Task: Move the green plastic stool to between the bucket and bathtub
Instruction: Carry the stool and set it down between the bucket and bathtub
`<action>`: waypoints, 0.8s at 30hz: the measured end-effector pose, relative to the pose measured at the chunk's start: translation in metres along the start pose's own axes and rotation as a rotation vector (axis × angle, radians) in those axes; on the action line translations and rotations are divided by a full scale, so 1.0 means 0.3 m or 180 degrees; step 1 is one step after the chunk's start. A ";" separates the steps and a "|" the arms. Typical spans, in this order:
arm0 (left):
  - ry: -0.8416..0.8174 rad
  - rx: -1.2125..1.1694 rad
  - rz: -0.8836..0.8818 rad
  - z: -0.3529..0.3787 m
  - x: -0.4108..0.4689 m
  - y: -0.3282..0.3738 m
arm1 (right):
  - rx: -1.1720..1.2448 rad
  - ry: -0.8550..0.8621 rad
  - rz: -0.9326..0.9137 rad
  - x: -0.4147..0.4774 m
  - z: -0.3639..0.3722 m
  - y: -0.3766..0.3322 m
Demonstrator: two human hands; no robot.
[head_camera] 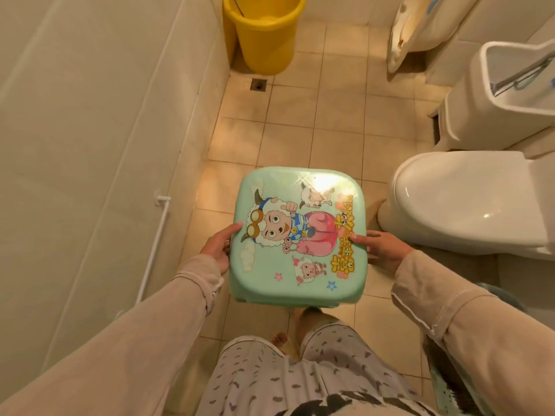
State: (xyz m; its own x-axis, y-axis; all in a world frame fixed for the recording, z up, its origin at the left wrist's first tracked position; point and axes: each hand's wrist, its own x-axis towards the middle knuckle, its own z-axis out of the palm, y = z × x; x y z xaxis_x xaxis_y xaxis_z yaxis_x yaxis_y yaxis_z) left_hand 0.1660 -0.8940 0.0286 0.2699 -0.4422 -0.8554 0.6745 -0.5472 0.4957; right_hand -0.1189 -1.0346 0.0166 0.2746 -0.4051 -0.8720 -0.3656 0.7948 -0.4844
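Note:
A mint-green plastic stool [270,274] with a cartoon sheep picture on its seat is held above the tiled floor in front of me. My left hand [220,246] grips its left edge and my right hand [381,249] grips its right edge, thumbs on top. Its legs are hidden under the seat. The yellow bucket [265,34] stands at the far end of the floor, next to the bathtub wall [126,121] that runs along the left.
A white toilet [462,202] is close on the right, with its open cistern [510,94] behind it. A floor drain [258,84] lies just in front of the bucket. A cushion-like item [411,31] leans at the back right. My legs and bare foot [279,339] are below the stool.

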 end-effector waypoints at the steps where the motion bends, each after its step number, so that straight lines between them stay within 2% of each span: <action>1: 0.0019 0.0007 -0.0017 0.024 0.020 0.042 | -0.0037 0.0008 0.0013 0.022 -0.003 -0.053; 8: 0.0095 0.0051 0.0063 0.184 0.180 0.332 | -0.0049 0.0016 -0.0057 0.155 -0.029 -0.395; 14: 0.0059 0.0318 0.0188 0.286 0.297 0.527 | -0.0021 -0.0060 -0.0110 0.240 -0.052 -0.575; 24: -0.0196 0.0828 0.0190 0.464 0.623 0.937 | 0.0158 0.0311 -0.0231 0.468 -0.057 -0.978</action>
State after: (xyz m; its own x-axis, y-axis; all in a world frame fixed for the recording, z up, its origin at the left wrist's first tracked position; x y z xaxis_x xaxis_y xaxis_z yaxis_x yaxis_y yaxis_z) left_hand 0.3103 -1.2293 0.0291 0.2562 -0.5171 -0.8167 0.4572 -0.6796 0.5738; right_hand 0.0117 -1.3323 0.0351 0.2100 -0.5026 -0.8386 -0.3026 0.7822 -0.5446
